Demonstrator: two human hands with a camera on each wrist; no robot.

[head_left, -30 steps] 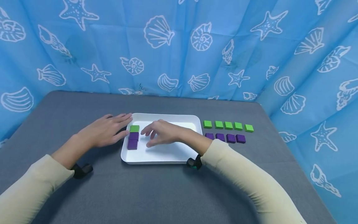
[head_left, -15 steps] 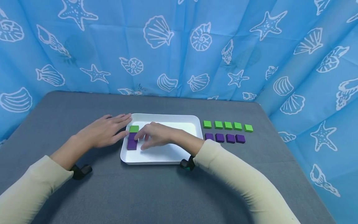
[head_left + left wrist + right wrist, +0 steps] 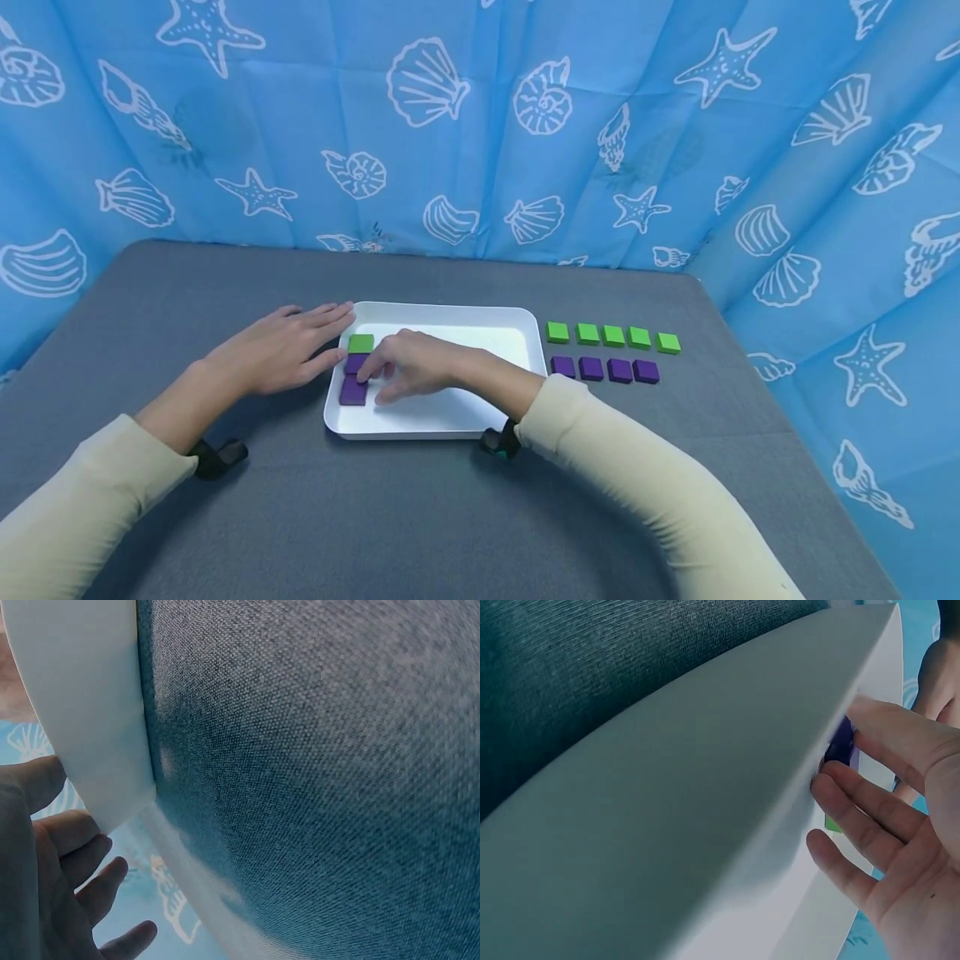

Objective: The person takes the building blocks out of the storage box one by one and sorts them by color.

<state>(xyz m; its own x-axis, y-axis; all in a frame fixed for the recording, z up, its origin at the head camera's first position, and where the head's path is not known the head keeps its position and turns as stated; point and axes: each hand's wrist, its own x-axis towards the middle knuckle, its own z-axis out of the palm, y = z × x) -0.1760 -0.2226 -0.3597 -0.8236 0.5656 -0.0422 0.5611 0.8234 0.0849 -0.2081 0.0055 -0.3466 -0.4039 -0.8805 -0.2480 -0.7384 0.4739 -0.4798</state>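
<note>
In the head view a white tray (image 3: pixel 450 421) holds a column of blocks along its left side. A green block (image 3: pixel 361 342) is at the back, a purple block (image 3: pixel 356 363) in the middle, and another purple block (image 3: pixel 352 392) in front. My right hand (image 3: pixel 423 362) reaches over the tray. Its index fingertip touches the purple blocks where they meet, while the thumb stays apart to the right. My left hand (image 3: pixel 288 352) rests at the tray's left rim with fingers extended; the left wrist view shows its fingertips at the tray wall (image 3: pixel 90 712).
Right of the tray, several green blocks (image 3: pixel 587 334) form a row on the grey table (image 3: pixel 420 508), with a row of several purple blocks (image 3: pixel 619 371) in front of it. Behind the table hangs a blue curtain (image 3: pixel 480 125) with shell prints.
My right hand has moved left and slightly down onto the purple blocks. The front purple block has shifted slightly toward me and left. My left hand has stayed at the rim.
</note>
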